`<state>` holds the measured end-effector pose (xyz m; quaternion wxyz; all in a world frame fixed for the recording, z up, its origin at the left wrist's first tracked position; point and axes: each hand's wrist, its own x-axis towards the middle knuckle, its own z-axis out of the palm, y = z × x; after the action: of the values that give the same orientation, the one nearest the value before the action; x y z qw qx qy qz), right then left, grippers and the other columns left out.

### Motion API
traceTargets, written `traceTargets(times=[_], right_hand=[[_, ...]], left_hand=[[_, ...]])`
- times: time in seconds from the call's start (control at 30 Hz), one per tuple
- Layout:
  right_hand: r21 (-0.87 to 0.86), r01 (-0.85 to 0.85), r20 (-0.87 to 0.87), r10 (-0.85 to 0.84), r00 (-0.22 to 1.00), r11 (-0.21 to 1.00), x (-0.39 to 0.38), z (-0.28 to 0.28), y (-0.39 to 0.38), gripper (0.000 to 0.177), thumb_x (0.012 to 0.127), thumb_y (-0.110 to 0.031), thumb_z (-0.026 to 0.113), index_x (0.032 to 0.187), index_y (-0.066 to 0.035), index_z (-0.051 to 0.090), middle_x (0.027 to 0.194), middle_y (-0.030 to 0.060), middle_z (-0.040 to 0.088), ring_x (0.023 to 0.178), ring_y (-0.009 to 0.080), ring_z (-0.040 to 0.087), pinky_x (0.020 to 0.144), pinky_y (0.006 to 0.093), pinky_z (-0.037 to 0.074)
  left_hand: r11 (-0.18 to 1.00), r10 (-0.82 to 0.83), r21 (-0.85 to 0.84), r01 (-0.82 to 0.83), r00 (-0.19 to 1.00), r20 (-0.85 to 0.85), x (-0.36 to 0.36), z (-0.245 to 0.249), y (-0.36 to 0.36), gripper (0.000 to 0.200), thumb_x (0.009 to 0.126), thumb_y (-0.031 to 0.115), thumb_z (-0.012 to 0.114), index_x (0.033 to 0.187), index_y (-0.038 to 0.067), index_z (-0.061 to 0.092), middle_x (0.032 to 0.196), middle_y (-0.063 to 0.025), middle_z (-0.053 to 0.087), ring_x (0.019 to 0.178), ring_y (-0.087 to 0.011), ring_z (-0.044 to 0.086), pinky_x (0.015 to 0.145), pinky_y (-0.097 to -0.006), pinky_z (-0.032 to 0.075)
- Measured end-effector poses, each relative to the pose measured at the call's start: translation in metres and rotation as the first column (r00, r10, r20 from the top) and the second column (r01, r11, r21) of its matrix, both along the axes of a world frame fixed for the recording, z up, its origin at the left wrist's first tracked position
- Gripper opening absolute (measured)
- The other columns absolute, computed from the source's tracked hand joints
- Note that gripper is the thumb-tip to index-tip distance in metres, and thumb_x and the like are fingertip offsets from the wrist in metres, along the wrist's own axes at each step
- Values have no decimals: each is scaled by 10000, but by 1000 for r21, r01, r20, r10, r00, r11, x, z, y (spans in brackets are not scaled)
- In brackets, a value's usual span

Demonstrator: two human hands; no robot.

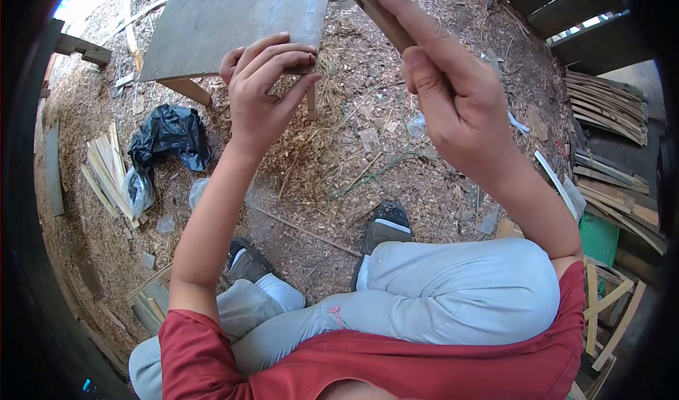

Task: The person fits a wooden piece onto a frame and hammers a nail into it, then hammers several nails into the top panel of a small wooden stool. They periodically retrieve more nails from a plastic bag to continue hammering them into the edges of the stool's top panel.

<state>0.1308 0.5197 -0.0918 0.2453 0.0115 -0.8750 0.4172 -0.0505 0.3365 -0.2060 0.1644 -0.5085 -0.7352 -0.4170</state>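
Observation:
A hammer (378, 12) with a wooden handle is raised at the top of the view; its dark head is partly cut off by the frame edge. My right hand (460, 92) is wrapped round the handle, index finger stretched along it. My left hand (262, 92) is at the near right corner of a grey-topped wooden table (233, 25). Its fingers curl over the corner with the thumb below, and a small dark spot shows by the fingertips. Whatever they pinch is too small to name.
Wood chips cover the ground. A black plastic bag (168, 138) and thin wood strips (107, 177) lie left. Stacked slats (607, 106), a green container (598, 239) and a slatted wooden frame (610, 304) are on the right. My shoes (387, 223) rest below the table.

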Motion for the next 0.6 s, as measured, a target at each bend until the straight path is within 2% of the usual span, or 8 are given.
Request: traceTargets(times=[0.03,0.1,0.27,0.33,0.37,0.43,0.57,0.6], right_hand=[[3,0,-3,0,1000,1000,1,-3,1,514,1059,-4,550,1531,-200,600,933,54,708,662,80,499,614,267,453],[218,-71,251,15,968,973,1,-18,2,548,983,-1,600,1506,-165,603,1046,200,747,807,348,721,760,426,572],[142,-12,206,-18,978,990,3,-6,-2,576,975,8,595,1521,-176,587,934,190,710,820,339,712,764,426,561],[98,-7,14,5,1000,995,2,-1,1,522,1020,40,561,1522,-97,584,1361,115,728,719,146,603,725,301,534],[101,-6,13,5,1000,995,2,-4,0,522,1020,40,561,1522,-97,584,1361,115,728,719,146,603,725,301,534],[129,-29,117,14,993,991,2,-19,-3,565,976,20,594,1508,-169,603,948,201,716,814,337,703,760,418,561],[203,-44,173,9,985,978,1,-26,2,589,970,33,591,1522,-174,591,929,199,709,789,338,692,750,415,561],[154,-31,121,12,993,988,2,-14,1,549,992,46,565,1514,-123,592,1175,145,705,755,242,659,724,352,549]], left_hand=[[1000,0,3,0,1000,-3,1,2,0,228,836,227,891,1033,152,803,1125,49,798,1276,-201,652,1103,-382,344],[999,35,-22,-36,999,-12,3,6,-1,222,841,232,887,1031,157,802,1126,51,798,1272,-196,655,1106,-381,333],[1000,11,-11,-11,1000,29,0,-5,0,217,839,229,889,1023,153,803,1129,50,800,1277,-194,656,1095,-384,341],[1000,1,4,-1,999,42,-1,-6,1,217,837,232,890,1020,153,804,1132,49,800,1279,-193,656,1091,-384,343],[1000,7,4,-8,1000,24,-1,-5,1,212,837,229,890,1016,152,805,1133,49,800,1278,-191,657,1088,-384,342],[1000,17,6,-17,1000,3,0,-1,0,207,837,227,889,1011,151,806,1134,48,801,1277,-190,658,1084,-385,342],[1000,28,-7,-28,1000,-8,1,2,1,200,838,223,888,1004,148,805,1128,53,800,1271,-189,661,1086,-386,339],[999,26,-18,-26,1000,-17,1,1,1,203,836,226,890,1003,148,804,1123,55,800,1268,-187,662,1088,-385,336]])
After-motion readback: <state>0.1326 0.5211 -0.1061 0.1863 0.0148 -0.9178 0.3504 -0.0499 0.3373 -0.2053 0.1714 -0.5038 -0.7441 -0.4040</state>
